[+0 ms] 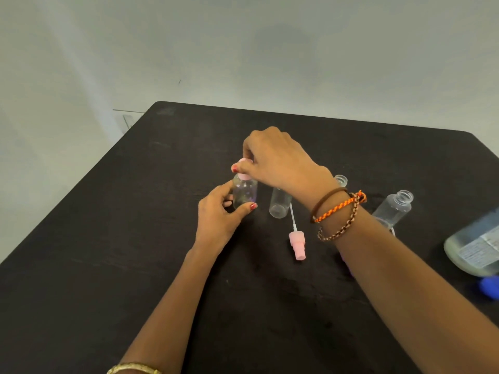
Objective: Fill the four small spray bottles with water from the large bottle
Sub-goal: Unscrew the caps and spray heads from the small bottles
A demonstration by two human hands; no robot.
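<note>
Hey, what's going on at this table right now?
A person is working on small spray bottles at a black table. The left hand holds one clear bottle upright while the right hand pinches its pink spray cap. Three more small bottles stand open to the right, and a loose pink sprayer lies on the table. The large bottle sits at the right edge.

Black table [135, 238], pink spray cap [297, 244], perhaps blue lid [490, 288]
</note>
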